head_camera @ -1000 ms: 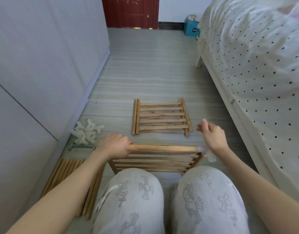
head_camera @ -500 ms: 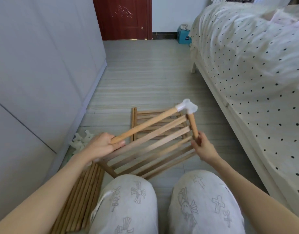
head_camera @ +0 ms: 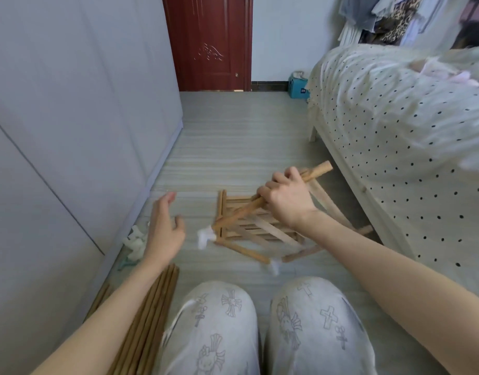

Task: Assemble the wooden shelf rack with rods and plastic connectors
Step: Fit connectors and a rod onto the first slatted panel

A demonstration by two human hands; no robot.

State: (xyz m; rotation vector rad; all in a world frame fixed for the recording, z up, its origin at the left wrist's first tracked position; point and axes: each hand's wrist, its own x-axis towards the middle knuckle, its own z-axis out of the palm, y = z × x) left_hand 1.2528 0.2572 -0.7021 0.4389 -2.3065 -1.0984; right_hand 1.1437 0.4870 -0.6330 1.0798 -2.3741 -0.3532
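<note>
The right hand [head_camera: 287, 198] reaches forward with its fingers curled round a rod [head_camera: 262, 200] of the held shelf [head_camera: 270, 231], gripping it near the upper end and holding the panel tilted above the floor [head_camera: 233, 147], ahead of the knees [head_camera: 219, 315]. The left hand [head_camera: 164, 228] hangs free just left of the shelf, palm turned inward, fingers spread and loosely bent, holding nothing.

The shelf is motion-blurred, so its slats run together and I can't count them. Two white connectors show on it: one [head_camera: 205, 236] at the rod's lower end, nearest the left hand, and one [head_camera: 273, 267] at the near corner; both are smeared. The right wrist covers part of the slats. A second shelf [head_camera: 227, 209] lies flat on the floor behind, mostly hidden by the held one.

At the left wall, a pile of white connectors [head_camera: 135, 243] sits partly behind the left wrist, and a bundle of rods [head_camera: 149, 315] lies under the left forearm, cut off by the lower edge.
</note>
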